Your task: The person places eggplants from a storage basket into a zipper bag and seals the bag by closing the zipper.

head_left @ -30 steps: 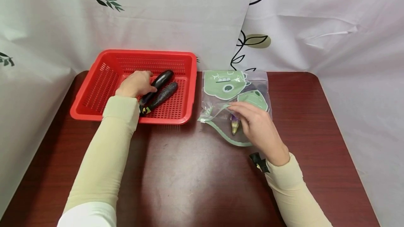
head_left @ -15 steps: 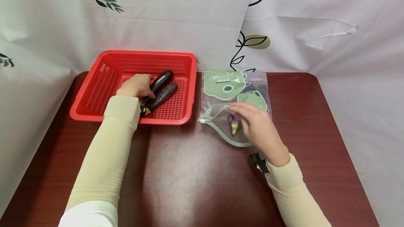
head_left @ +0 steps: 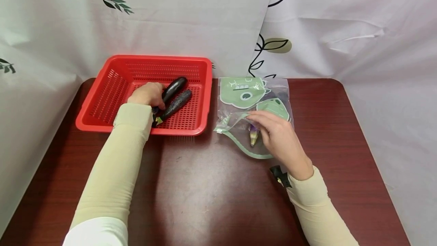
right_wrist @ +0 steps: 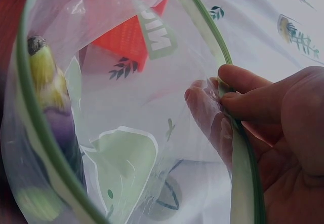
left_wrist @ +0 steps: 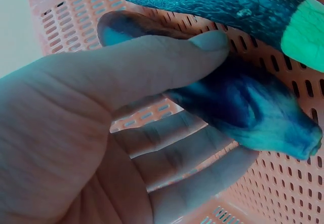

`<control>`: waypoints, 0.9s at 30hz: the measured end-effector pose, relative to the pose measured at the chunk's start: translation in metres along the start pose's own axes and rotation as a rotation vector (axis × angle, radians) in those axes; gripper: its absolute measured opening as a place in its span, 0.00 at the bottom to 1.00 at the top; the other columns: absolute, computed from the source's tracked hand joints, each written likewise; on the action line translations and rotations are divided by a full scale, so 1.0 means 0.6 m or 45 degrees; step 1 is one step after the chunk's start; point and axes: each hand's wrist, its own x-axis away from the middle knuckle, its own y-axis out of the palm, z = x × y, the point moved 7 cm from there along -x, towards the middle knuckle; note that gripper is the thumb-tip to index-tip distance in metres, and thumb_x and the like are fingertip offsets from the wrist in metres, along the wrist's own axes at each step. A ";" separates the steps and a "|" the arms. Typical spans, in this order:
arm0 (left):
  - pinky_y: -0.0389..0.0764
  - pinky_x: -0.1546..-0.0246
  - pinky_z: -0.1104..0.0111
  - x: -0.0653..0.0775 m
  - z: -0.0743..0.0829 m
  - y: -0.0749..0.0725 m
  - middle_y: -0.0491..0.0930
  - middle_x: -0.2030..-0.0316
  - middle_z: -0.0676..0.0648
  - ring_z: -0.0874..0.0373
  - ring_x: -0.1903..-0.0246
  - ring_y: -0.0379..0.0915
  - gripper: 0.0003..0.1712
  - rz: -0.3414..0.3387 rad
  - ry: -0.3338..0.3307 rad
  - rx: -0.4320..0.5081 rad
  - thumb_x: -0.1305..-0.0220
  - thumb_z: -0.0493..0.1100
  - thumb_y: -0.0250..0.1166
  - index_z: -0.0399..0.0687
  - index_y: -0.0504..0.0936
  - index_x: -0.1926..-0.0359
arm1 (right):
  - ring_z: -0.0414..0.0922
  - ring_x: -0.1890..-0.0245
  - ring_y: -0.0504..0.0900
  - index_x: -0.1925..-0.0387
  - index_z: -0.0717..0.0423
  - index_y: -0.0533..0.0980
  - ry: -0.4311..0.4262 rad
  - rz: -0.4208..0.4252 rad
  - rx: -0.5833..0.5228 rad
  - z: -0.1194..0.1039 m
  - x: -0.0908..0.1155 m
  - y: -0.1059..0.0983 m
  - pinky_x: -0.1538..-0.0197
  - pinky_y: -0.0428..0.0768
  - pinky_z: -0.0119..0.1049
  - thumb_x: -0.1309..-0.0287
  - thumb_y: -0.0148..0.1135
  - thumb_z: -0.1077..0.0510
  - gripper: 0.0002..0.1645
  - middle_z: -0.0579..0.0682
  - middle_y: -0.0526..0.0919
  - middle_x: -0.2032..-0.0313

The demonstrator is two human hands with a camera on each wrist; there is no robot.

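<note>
In the red basket (head_left: 208,98), my left hand (head_left: 146,95) grips a glossy dark eggplant (head_left: 175,87). The left wrist view has the thumb across the eggplant (left_wrist: 238,100) and the other fingers under it, near the stem end. Alongside lies a long, dark, rough-skinned vegetable (head_left: 177,105) with a light green end. My right hand (head_left: 280,136) pinches the upper lip of a clear zip bag (head_left: 242,92) with green prints, and its mouth gapes. Inside the bag is a purple eggplant (right_wrist: 58,100) with a yellow-green stem end, beside a pale green end (right_wrist: 38,203) of something mostly hidden.
The basket and the bag stand side by side at the back of a dark red wooden table (head_left: 191,185). Behind them hangs a white curtain (head_left: 164,22) with leaf prints. A small black bow-like item (head_left: 280,176) sits by the right cuff.
My left hand has shifted slightly toward the near side along the eggplant, its thumb closing in on it. The right hand and the bag have stayed put.
</note>
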 end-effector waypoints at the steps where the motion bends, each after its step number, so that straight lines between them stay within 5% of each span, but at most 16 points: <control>1: 0.77 0.61 0.54 0.000 0.000 0.001 0.78 0.60 0.36 0.44 0.63 0.76 0.32 0.000 0.004 0.000 0.48 0.36 0.74 0.38 0.75 0.41 | 0.48 0.48 0.83 0.52 0.61 0.84 0.000 0.000 -0.001 0.000 0.000 0.000 0.41 0.77 0.44 0.42 0.61 0.75 0.18 0.52 0.85 0.50; 17: 0.79 0.67 0.59 -0.002 0.000 0.006 0.79 0.63 0.37 0.47 0.67 0.79 0.27 -0.040 0.012 0.041 0.44 0.35 0.73 0.37 0.76 0.43 | 0.48 0.48 0.83 0.52 0.61 0.84 -0.007 0.006 -0.001 -0.001 0.001 0.000 0.42 0.78 0.45 0.42 0.61 0.75 0.18 0.53 0.86 0.50; 27: 0.78 0.67 0.58 0.000 -0.001 0.001 0.77 0.66 0.39 0.48 0.68 0.76 0.21 -0.045 0.014 0.012 0.47 0.38 0.75 0.36 0.77 0.55 | 0.48 0.48 0.83 0.52 0.60 0.84 -0.005 0.005 -0.004 -0.001 0.000 0.000 0.42 0.78 0.45 0.41 0.60 0.75 0.18 0.52 0.86 0.50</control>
